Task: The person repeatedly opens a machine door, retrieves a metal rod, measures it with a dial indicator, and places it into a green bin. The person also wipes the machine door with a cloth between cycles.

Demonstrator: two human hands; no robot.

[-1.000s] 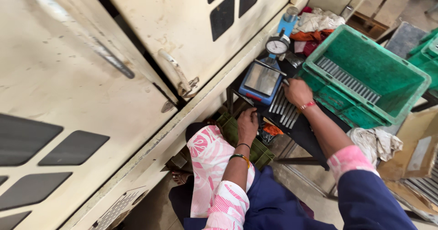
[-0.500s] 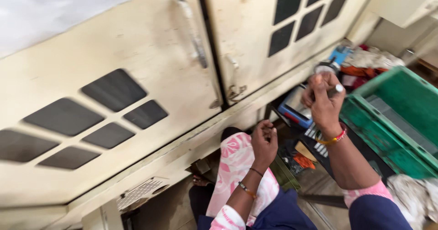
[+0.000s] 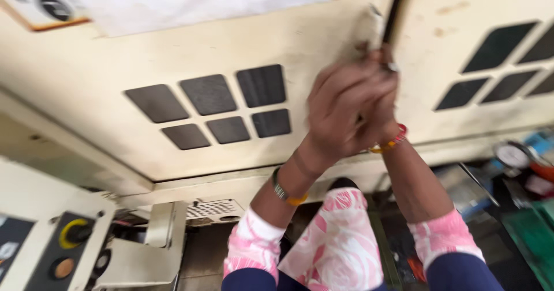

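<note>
together, our left hand (image 3: 340, 115) and right hand (image 3: 378, 92) wrap blurred fingers tight around the cream metal door's upright handle (image 3: 374, 28); we'd best pull straight and evenly

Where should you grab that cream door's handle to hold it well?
Grip the metal handle around its long bar, coming from the front. It stands upright beside the door's right edge, so fingers can probably wrap it. Both hands, left hand and right hand, are raised there, blurred.

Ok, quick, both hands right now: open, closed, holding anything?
Left hand: raised to the door handle, blurred; grip cannot be told.
Right hand: pressed against the left at the same handle, blurred; grip cannot be told.
</note>
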